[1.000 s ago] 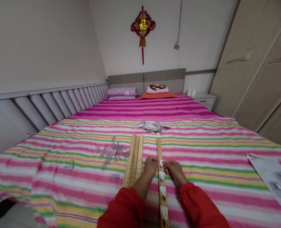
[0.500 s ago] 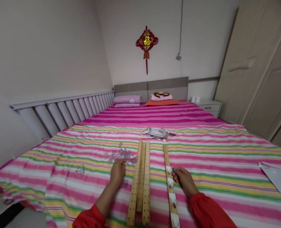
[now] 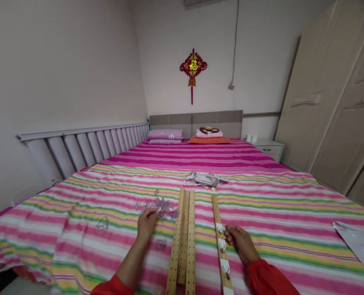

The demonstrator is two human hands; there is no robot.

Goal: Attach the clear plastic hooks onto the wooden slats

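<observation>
My left hand (image 3: 147, 224) is closed in a pinch at the near edge of a pile of small clear plastic pieces (image 3: 162, 205). What its fingertips hold is too small to make out. My right hand (image 3: 242, 245) has its fingers curled together beside a narrow wooden strip (image 3: 216, 209); anything inside them is hidden. Several white-backed hooks (image 3: 225, 267) sit in a row along that strip, the farthest one close to my right fingertips. Between my hands lie three long wooden bars (image 3: 190, 241) with rows of small holes, side by side.
Everything lies on a striped bedspread (image 3: 280, 241). A clear plastic packet (image 3: 202, 178) rests beyond the bars. Another plastic package (image 3: 358, 241) is at far right, and a thin tangled loop (image 3: 102, 224) at left. A radiator (image 3: 86, 147) runs along the left wall.
The view has tilted up, so the bed things appear lower. My left hand has shifted slightly left along the plastic pile, uncovering a clear piece near it. My right hand stays by the hook strip.
</observation>
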